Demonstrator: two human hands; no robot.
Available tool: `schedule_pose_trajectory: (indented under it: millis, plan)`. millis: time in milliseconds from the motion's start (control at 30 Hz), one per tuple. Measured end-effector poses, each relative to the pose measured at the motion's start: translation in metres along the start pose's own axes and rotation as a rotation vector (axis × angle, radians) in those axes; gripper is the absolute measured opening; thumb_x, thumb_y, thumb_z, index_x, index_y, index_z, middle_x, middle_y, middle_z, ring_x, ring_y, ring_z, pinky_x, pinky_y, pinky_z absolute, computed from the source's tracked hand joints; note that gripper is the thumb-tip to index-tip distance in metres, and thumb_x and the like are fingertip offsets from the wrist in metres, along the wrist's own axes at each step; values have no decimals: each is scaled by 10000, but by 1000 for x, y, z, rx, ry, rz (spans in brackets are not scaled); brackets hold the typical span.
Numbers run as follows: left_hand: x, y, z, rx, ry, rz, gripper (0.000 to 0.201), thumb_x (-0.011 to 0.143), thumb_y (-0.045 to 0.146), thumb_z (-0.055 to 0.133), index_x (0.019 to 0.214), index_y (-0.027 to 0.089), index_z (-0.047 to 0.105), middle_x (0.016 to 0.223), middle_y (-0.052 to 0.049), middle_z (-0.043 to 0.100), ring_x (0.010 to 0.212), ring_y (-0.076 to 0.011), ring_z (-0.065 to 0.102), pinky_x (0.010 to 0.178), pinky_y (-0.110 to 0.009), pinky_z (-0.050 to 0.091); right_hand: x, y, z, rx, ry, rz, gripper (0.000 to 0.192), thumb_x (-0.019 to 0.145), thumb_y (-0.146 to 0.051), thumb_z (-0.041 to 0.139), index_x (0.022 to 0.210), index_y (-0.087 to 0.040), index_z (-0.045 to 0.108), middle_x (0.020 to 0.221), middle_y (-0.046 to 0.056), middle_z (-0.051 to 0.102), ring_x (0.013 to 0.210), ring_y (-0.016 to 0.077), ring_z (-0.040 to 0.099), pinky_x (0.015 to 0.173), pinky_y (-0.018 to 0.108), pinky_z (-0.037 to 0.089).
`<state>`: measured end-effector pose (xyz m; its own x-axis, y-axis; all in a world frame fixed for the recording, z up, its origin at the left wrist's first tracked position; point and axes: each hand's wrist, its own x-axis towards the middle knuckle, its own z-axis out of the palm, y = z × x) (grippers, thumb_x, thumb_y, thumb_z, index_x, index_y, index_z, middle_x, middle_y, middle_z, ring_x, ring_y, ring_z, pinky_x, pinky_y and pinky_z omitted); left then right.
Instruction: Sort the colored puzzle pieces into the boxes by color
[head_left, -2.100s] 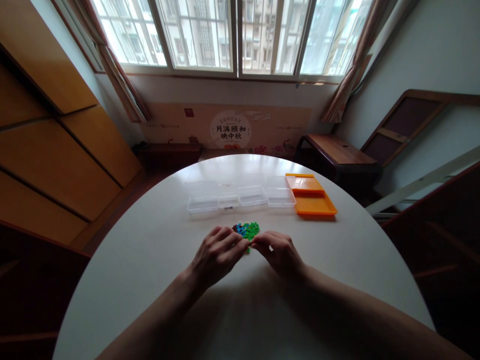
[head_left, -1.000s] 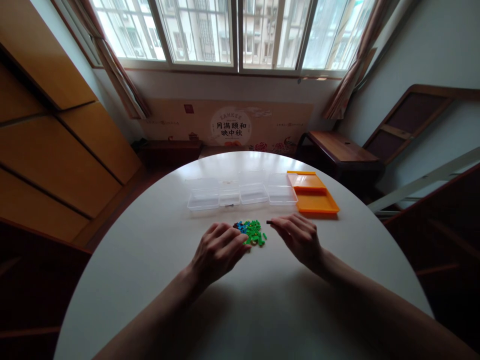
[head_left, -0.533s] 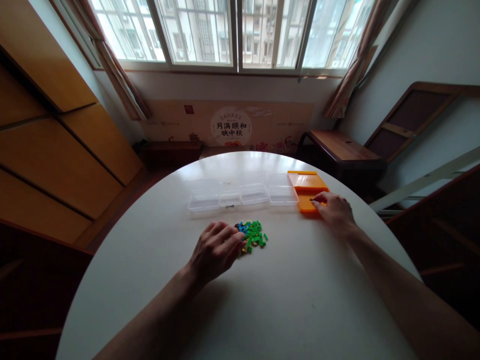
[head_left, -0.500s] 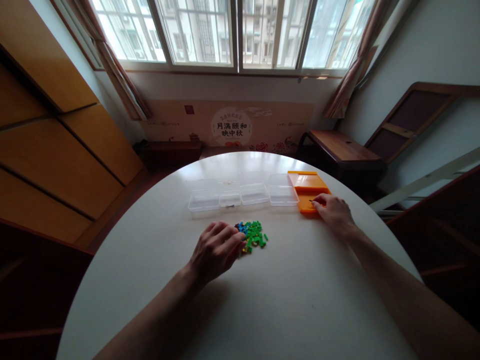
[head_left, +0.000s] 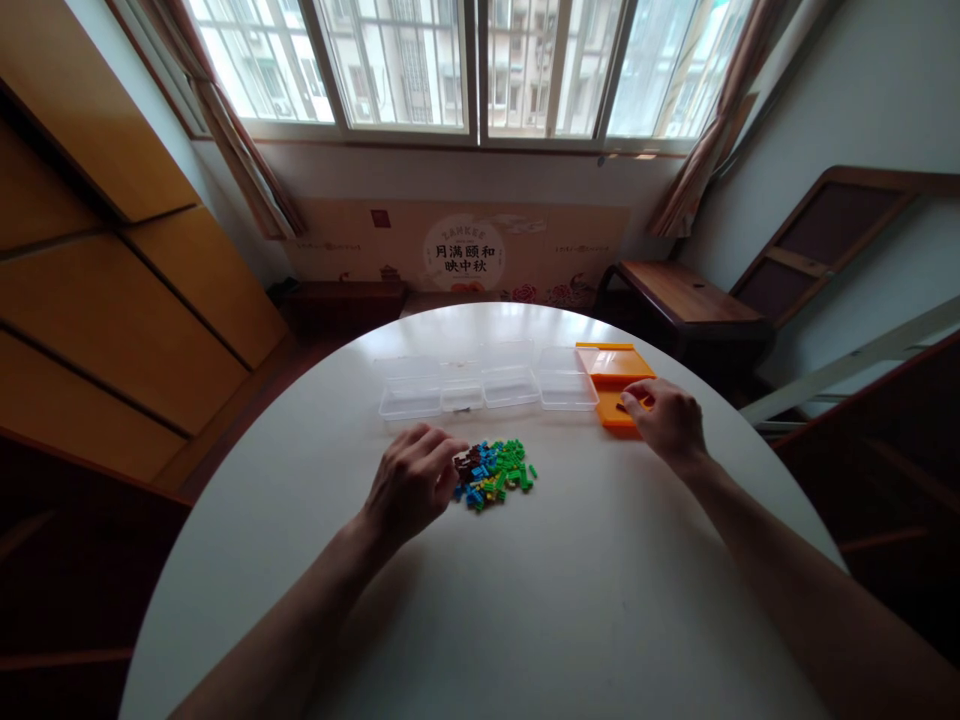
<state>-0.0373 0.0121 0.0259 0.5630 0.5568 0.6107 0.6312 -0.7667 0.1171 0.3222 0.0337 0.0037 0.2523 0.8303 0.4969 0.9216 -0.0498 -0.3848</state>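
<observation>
A small heap of toy building bricks (head_left: 496, 470), green, blue, yellow and dark brown, lies on the white table. My left hand (head_left: 415, 478) is at the heap's left edge, beside the brown bricks, its fingers curled in. Its fingertips are partly hidden, and I cannot make out what is in them. Over the orange open box (head_left: 616, 421), my right hand (head_left: 670, 420) has thumb and forefinger pinched together. A tiny dark brown piece (head_left: 621, 407) shows just below those fingertips; whether it is held or lies in the box is unclear.
Several clear plastic boxes with raised lids, among them a clear box (head_left: 568, 392), stand in a row left of the orange one. A small dark piece (head_left: 461, 409) is by the row. The round white table (head_left: 525, 620) has a curved edge; a wooden chair (head_left: 682, 295) stands behind it.
My left hand has drawn back to the left, uncovering the brown and blue bricks. My right hand stays over the orange box, its fingers slightly shifted.
</observation>
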Motion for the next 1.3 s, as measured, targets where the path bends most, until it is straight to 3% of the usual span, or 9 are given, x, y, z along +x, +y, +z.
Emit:
schedule_pose_trajectory:
  millis: [100, 200, 267, 533, 800, 967, 1033, 1133, 1300]
  plan:
    - [-1, -9, -5, -83, -157, -47, 254, 719, 7, 497, 886, 172, 595, 843, -42, 622, 826, -194, 537, 747, -323, 461, -8, -18, -4, 76, 78, -108, 186, 825, -315, 560, 799, -177, 681, 823, 62, 685, 722, 215, 605, 714, 345, 454]
    - [-2, -13, -9, -147, -311, -50, 230, 707, 49, 530, 891, 177, 581, 876, -45, 605, 841, -199, 540, 757, -331, 470, -18, -38, -9, 145, 69, -207, 186, 845, -308, 556, 795, -175, 676, 809, 54, 671, 729, 204, 603, 704, 324, 456]
    - [-2, -12, -10, -150, -345, -57, 193, 740, 100, 558, 912, 181, 588, 902, -51, 599, 851, -201, 543, 766, -338, 474, -27, -50, -10, 176, 35, -262, 181, 858, -299, 557, 800, -174, 673, 792, 47, 656, 728, 195, 599, 694, 310, 453]
    - [-1, -7, -5, -134, -387, -72, 160, 816, 162, 580, 943, 202, 668, 948, -61, 635, 883, -204, 563, 824, -362, 480, -55, -75, -5, 237, -138, -442, 146, 877, -262, 565, 799, -180, 658, 792, 35, 633, 692, 162, 575, 671, 281, 435]
    - [-2, -7, 2, -90, -382, -55, 115, 833, 199, 622, 941, 200, 662, 922, -55, 662, 860, -204, 575, 815, -361, 479, -63, -80, -5, 280, -168, -489, 128, 876, -232, 570, 797, -182, 656, 798, 39, 646, 713, 165, 576, 680, 279, 428]
    - [-1, -6, 6, -216, -307, -81, 101, 881, 258, 594, 912, 187, 659, 892, -59, 665, 847, -191, 564, 795, -343, 468, -68, -86, -6, 334, -171, -524, 99, 871, -217, 579, 811, -186, 651, 794, 36, 649, 682, 155, 572, 652, 273, 433]
    - [3, 0, 7, -352, -225, -152, 128, 880, 289, 601, 901, 179, 665, 869, -59, 663, 839, -180, 569, 785, -327, 469, -72, -91, -6, 372, -154, -560, 75, 869, -202, 578, 867, -190, 652, 814, 40, 654, 705, 160, 586, 653, 272, 448]
    - [9, 16, 10, -646, -129, -374, 210, 845, 362, 633, 874, 158, 669, 773, -44, 642, 698, -141, 564, 652, -270, 473, -78, -98, -7, 450, -117, -617, 107, 874, -182, 572, 959, -191, 636, 873, 56, 661, 769, 172, 612, 684, 282, 482]
    - [17, 40, 15, -1119, -165, -674, 335, 759, 462, 690, 840, 140, 648, 763, -48, 674, 679, -146, 607, 630, -269, 503, -84, -108, -8, 599, -64, -609, 111, 886, -251, 602, 991, -216, 609, 900, 48, 659, 740, 149, 622, 662, 265, 508]
